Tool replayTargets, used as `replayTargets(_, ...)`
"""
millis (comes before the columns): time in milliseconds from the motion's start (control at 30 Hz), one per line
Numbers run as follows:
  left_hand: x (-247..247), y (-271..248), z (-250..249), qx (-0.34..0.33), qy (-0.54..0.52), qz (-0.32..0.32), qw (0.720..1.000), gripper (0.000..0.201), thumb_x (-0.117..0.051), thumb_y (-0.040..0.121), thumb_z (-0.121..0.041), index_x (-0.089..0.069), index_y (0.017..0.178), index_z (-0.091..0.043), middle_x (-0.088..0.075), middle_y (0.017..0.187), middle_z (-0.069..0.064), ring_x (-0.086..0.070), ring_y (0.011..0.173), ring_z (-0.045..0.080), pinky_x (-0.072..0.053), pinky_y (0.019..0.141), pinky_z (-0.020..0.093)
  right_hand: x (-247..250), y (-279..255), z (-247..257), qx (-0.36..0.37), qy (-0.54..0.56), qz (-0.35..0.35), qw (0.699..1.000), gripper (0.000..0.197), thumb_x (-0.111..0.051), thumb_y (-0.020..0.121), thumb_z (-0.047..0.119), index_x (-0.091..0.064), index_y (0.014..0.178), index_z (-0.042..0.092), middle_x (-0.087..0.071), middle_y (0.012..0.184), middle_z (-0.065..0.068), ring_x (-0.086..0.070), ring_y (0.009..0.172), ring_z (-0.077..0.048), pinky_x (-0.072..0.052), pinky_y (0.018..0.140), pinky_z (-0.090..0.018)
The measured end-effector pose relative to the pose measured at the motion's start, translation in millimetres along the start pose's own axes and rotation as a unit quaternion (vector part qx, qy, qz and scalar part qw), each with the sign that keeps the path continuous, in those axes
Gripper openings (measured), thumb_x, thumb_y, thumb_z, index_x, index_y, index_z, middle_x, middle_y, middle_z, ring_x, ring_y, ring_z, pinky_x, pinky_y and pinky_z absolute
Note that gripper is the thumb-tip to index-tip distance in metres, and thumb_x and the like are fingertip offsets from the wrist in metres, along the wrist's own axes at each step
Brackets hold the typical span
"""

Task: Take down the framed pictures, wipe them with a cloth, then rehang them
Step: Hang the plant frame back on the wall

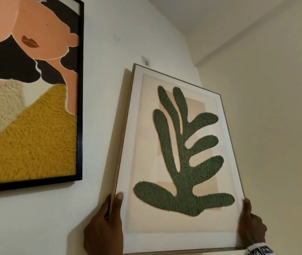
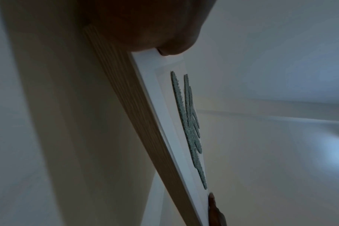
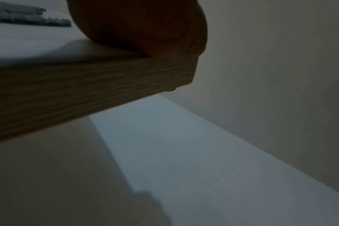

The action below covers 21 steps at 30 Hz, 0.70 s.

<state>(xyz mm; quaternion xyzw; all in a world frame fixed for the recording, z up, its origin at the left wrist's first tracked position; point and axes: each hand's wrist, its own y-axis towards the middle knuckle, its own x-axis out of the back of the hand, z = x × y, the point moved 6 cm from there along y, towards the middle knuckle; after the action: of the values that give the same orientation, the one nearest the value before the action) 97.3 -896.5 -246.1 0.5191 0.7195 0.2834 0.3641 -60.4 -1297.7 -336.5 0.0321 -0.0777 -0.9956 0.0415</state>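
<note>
A wood-framed picture with a green tufted leaf shape on a cream ground tilts against the white wall, its top just under a small wall hook. My left hand grips its lower left edge, thumb on the front, fingers behind. My right hand grips the lower right edge the same way. The left wrist view looks up along the picture's wooden side, with my left hand at the top and my right hand's fingers at the bottom. In the right wrist view my right hand holds the frame's corner.
A larger black-framed picture of two faces with yellow and cream tufting hangs on the wall to the left. A side wall meets the picture wall just right of the held frame. The ceiling shows above.
</note>
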Motion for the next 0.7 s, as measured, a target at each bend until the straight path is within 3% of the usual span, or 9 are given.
replayTargets(100,-5,10,-19,-0.111,0.052,-0.044,0.991,0.066,-0.051,0.079,-0.067,-0.079,0.095,-0.010,-0.073,0.086,0.011,-0.064,0.074,0.024,-0.037,0.071,0.020,-31,31,23,0.014,0.016,0.024,0.999,0.096,-0.015,0.091,0.071,-0.057,0.121,-0.010,-0.052,0.124,-0.037,-0.045,0.120,-0.045,-0.034,0.102,-0.048)
replayTargets(167,-9,15,-29,-0.114,0.058,-0.079,0.989,0.053,-0.066,0.081,-0.056,-0.077,0.101,-0.009,-0.071,0.098,0.012,-0.057,0.077,0.017,-0.037,0.074,0.023,-50,48,43,0.038,0.028,0.043,0.998,0.096,-0.013,0.091,0.070,-0.055,0.125,-0.009,-0.051,0.127,-0.036,-0.044,0.122,-0.045,-0.032,0.103,-0.049)
replayTargets(267,-18,23,-38,-0.100,0.089,-0.123,0.983,0.044,-0.069,0.078,-0.042,-0.076,0.104,-0.008,-0.068,0.110,0.012,-0.056,0.081,0.020,-0.037,0.077,0.030,-73,69,73,0.059,0.058,0.065,0.994,0.089,-0.017,0.094,0.067,-0.054,0.125,-0.007,-0.050,0.130,-0.033,-0.045,0.122,-0.044,-0.032,0.104,-0.049)
replayTargets(367,-25,32,-45,-0.076,0.110,-0.144,0.980,0.045,-0.066,0.081,-0.048,-0.075,0.107,-0.012,-0.066,0.116,0.010,-0.061,0.094,0.032,-0.041,0.080,0.035,-94,84,98,0.068,0.071,0.086,0.991,0.091,-0.018,0.091,0.073,-0.057,0.121,-0.003,-0.052,0.126,-0.033,-0.049,0.117,-0.044,-0.034,0.102,-0.050)
replayTargets(700,-43,47,-52,-0.104,0.140,-0.195,0.965,0.058,-0.057,0.077,-0.060,-0.076,0.096,-0.009,-0.068,0.104,0.011,-0.061,0.084,0.033,-0.042,0.074,0.036,-129,117,143,0.099,0.085,0.112,0.985,0.092,-0.016,0.089,0.076,-0.059,0.119,0.000,-0.054,0.124,-0.031,-0.051,0.114,-0.042,-0.036,0.100,-0.049)
